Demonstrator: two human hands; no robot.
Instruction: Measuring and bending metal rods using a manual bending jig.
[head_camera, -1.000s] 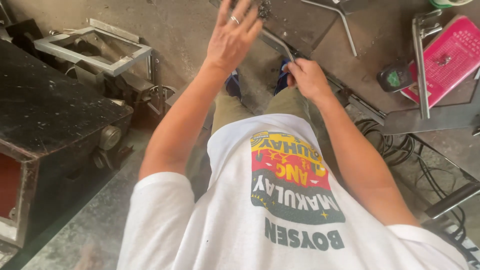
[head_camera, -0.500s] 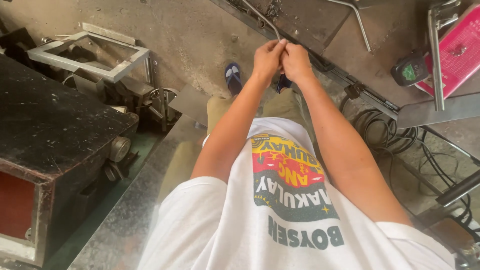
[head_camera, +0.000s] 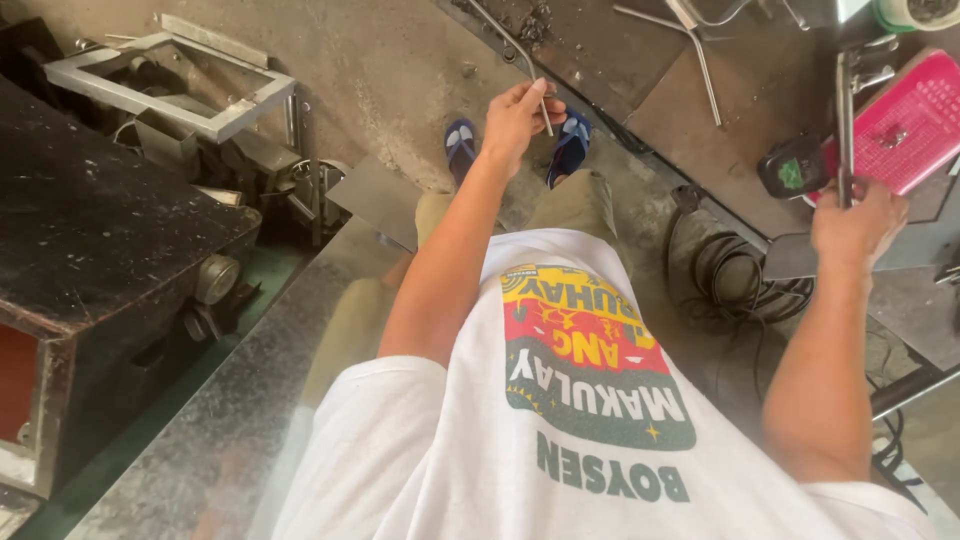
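Observation:
My left hand (head_camera: 518, 118) is stretched forward above my feet and closed around a thin bent metal rod (head_camera: 506, 42) that runs up and away over the floor. My right hand (head_camera: 856, 220) is out to the right, gripping an upright flat metal bar (head_camera: 845, 110) that rises from a grey steel plate (head_camera: 790, 256). Just behind that bar sits a small dark green-faced device (head_camera: 792, 166) and a pink perforated tray (head_camera: 908, 122). My white printed shirt fills the lower middle of the view.
A dark metal box with a red side (head_camera: 90, 250) stands at the left. A square steel frame (head_camera: 170, 85) lies behind it. Black cables (head_camera: 735, 280) coil on the floor at the right. A shiny metal sheet (head_camera: 220, 410) lies by my left leg.
My hands were together in front of me half a second ago. Now they are apart: the left keeps the thin rod, the right has swung out and taken hold of the upright bar.

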